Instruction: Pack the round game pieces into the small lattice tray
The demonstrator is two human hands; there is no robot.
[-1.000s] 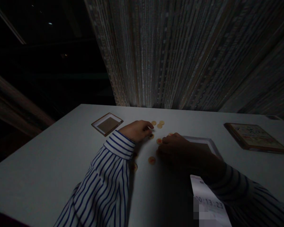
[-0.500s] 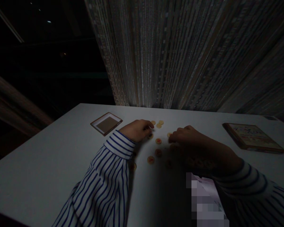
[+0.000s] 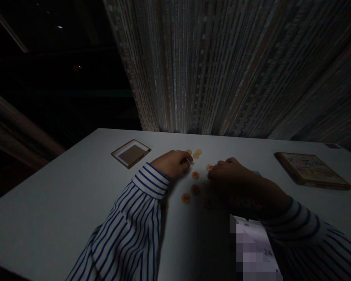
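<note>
My left hand (image 3: 178, 163) rests low over the white table (image 3: 61, 195), its fingers curled together on a Chinese chess piece that they mostly hide. My right hand (image 3: 229, 173) is closed too, knuckles up, and whatever lies under its fingertips is hidden. Right beside those fingertips is a round piece with a red mark (image 3: 210, 167). Between the hands lie a red-marked piece (image 3: 195, 174), a shaded piece (image 3: 195, 189) and another red-marked piece (image 3: 186, 198). Beyond them, several pale blank-looking discs (image 3: 198, 152) sit close together.
An open shallow box (image 3: 131, 153) with a brown bottom is at the left. A flat box with a printed top (image 3: 312, 169) lies at the right. Near my right forearm is a partly pixelated pale sheet (image 3: 256, 242). A striped string curtain (image 3: 193, 70) hangs behind the table.
My left fingers have shifted slightly right and down, covering a piece that showed beneath them. My right fingertips have drawn slightly down, covering another piece, while the red-marked one beside them shows more.
</note>
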